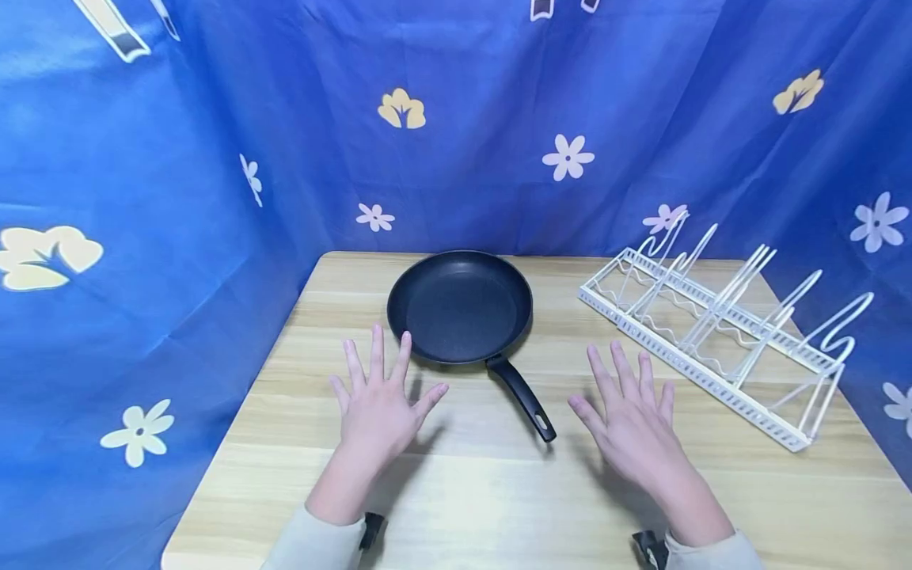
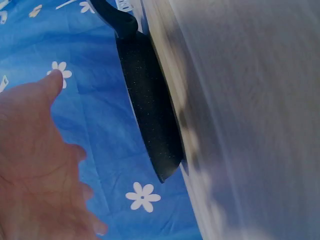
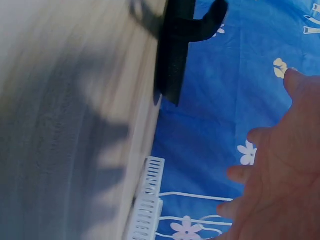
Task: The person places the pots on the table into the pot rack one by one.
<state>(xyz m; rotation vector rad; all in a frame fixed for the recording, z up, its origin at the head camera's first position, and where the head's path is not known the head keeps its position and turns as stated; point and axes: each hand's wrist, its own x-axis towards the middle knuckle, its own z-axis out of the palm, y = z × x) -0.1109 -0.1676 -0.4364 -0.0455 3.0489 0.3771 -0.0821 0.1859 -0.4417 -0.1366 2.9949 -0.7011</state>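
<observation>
Presently the frying pan point(image 1: 459, 305) lies on the tabletop point(image 1: 264, 443), its handle point(image 1: 518, 393) between the empty, splayed left hand point(image 1: 379, 413) and right hand point(image 1: 636, 435); a careless sweep catching that handle could spin it.

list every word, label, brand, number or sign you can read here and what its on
None: no readable text shows on the black frying pan, white rack or wooden table.
The blue curtain bears pale printed motifs such as flowers, with no lettering I can make out.
</observation>
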